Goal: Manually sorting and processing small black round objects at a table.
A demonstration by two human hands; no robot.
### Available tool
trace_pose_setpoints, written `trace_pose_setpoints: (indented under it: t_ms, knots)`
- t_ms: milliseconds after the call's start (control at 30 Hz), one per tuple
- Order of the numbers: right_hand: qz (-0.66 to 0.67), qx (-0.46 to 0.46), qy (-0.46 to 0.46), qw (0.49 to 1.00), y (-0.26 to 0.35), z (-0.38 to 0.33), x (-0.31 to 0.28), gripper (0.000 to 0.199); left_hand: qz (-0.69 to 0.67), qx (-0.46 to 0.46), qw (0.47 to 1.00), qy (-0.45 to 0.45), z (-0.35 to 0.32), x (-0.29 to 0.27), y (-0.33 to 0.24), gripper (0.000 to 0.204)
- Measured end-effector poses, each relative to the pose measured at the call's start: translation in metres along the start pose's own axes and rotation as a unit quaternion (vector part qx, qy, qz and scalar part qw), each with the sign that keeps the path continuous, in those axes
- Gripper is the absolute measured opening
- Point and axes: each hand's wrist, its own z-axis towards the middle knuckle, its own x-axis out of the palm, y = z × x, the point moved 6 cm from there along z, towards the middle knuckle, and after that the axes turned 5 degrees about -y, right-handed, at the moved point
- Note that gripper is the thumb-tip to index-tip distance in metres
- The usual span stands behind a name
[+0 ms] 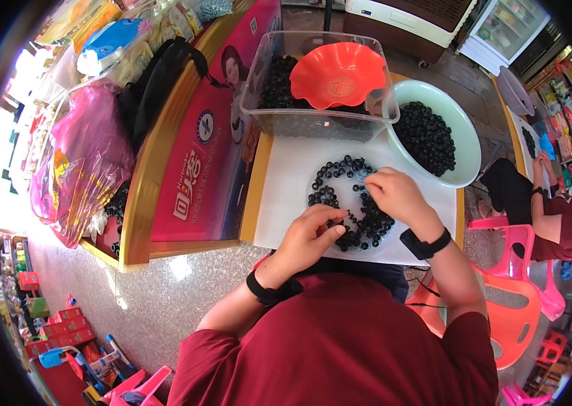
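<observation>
A clear round plate (pixel 352 249) lies on the white tabletop in front of me, with small black round pieces (pixel 374 227) spread in a ring in it. My left hand (pixel 311 235) is at the plate's near left edge, its thumb and forefinger drawn together by the pieces. What sits between these fingertips, if anything, is too small to make out. Over the plate's right side, my right hand (pixel 398 195) is closed with its fingers curled in. Its fingertips are hidden, and so is anything in them.
Beyond the plate stands a clear plastic bin (pixel 320 125) of black pieces, with a red scalloped bowl (pixel 337 74) on top. A pale green basin (pixel 469 145) of black pieces is at its right. A pink-panelled counter (pixel 191 169) borders the left. Another person (pixel 557 220) sits at far right.
</observation>
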Motion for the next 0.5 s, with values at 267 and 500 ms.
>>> trace_pose_setpoints:
  t_ms: [267, 500]
  knots:
    - [-0.074, 0.013, 0.104, 0.992, 0.003, 0.011, 0.041, 0.014, 0.014, 0.008, 0.999, -0.028, 0.002, -0.010, 0.017, 0.023]
    - [0.215, 0.050, -0.010, 0.975, 0.044, 0.009, 0.000, 0.017, -0.232, -0.147, 0.957, -0.091, 0.018, -0.002, 0.036, 0.034]
